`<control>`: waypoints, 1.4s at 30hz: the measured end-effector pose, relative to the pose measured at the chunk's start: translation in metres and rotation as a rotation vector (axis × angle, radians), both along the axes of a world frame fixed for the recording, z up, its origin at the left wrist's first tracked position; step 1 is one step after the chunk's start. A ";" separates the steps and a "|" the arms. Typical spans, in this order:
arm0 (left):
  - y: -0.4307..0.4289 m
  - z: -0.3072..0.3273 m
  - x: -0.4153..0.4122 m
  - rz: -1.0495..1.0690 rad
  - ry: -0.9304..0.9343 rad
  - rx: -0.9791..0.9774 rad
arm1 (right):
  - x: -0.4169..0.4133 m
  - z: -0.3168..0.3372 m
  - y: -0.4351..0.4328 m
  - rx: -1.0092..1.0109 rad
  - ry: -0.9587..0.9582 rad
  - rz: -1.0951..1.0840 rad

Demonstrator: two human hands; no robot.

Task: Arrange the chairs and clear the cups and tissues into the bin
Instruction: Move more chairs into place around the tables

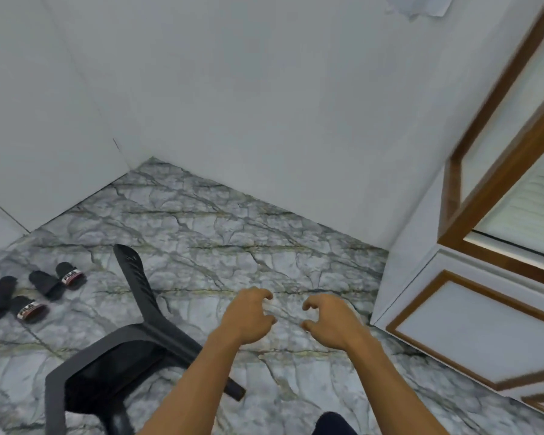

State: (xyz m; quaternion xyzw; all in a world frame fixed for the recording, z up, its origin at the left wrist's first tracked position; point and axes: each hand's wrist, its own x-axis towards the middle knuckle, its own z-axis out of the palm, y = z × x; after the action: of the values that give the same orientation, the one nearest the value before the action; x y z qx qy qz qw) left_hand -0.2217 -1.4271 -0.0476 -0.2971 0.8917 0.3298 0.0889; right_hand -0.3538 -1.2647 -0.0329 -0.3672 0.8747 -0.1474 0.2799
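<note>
On the floor at your left the black chair lies tipped over: likely light, stiff plastic, so grip the seat rim or a leg. Your left hand and right hand hover empty, loosely curled

Pale grey walls meet in a corner at ten o'clock above a veined marble floor. A wood-framed window stands at three o'clock, with a white wood-trimmed panel at four.

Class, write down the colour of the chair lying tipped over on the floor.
The chair is black, shown best in the head view.
</note>
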 end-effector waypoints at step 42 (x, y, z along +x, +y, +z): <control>-0.692 -0.113 0.023 0.962 -0.221 0.079 | -0.023 -0.127 -0.882 0.210 -0.268 1.100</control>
State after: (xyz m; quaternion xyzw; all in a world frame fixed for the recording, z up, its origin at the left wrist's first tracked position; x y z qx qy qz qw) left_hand -0.1986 -2.1187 -0.1602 -0.7046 0.6256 0.3334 0.0316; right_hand -0.3769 -2.1468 -0.1604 -0.7163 0.5219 0.0623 0.4590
